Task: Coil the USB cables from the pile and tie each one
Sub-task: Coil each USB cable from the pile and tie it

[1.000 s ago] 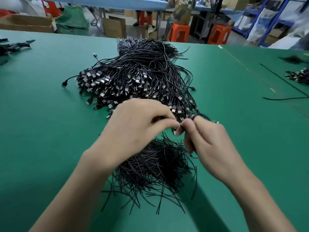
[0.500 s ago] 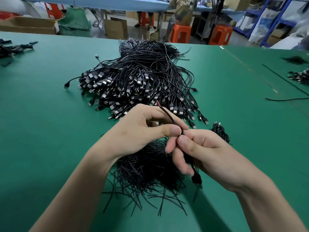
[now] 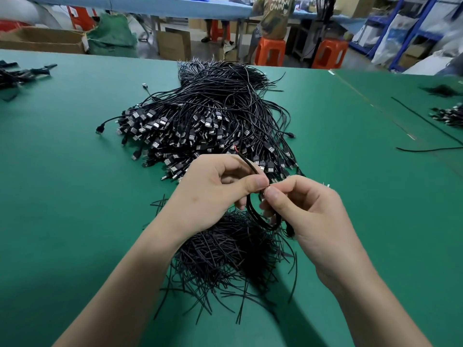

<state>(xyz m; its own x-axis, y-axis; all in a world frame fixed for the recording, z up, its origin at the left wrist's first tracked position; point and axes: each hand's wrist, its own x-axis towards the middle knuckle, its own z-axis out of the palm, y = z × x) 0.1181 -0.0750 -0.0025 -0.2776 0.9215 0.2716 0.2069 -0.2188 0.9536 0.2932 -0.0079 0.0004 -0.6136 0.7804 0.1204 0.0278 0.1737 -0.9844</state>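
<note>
Head view, looking down over the person's forearms onto a green table (image 3: 62,171): in the middle of the frame the left hand (image 3: 215,186) and the right hand (image 3: 308,214) meet thumb to thumb, both curled in and pinching one black cable (image 3: 260,220). The left thumb and forefinger nip it where its loose end sticks up and to the left, a speck of red showing at the tip; the right thumb and forefinger nip it right beside them. Below the two pinches the cable hangs in a small loop of more than one turn, held off the table between the palms. Directly under the hands, lower centre, lies a heap of short black ties (image 3: 225,254), its strands fanning out toward the bottom of the frame. Above the hands, upper centre, sits the big pile of USB cables (image 3: 213,113), plugs bunched along its near and left edge, wires trailing toward the far edge of the table. A smaller bunch of cables (image 3: 15,75) lies at the upper left, a second bunch (image 3: 448,116) at the right edge, with a single loose wire (image 3: 426,149) just below it. Beyond the table, along the top of the frame, stand two orange stools (image 3: 270,52), a cardboard box (image 3: 45,42) and a person in a printed shirt (image 3: 273,18)
</note>
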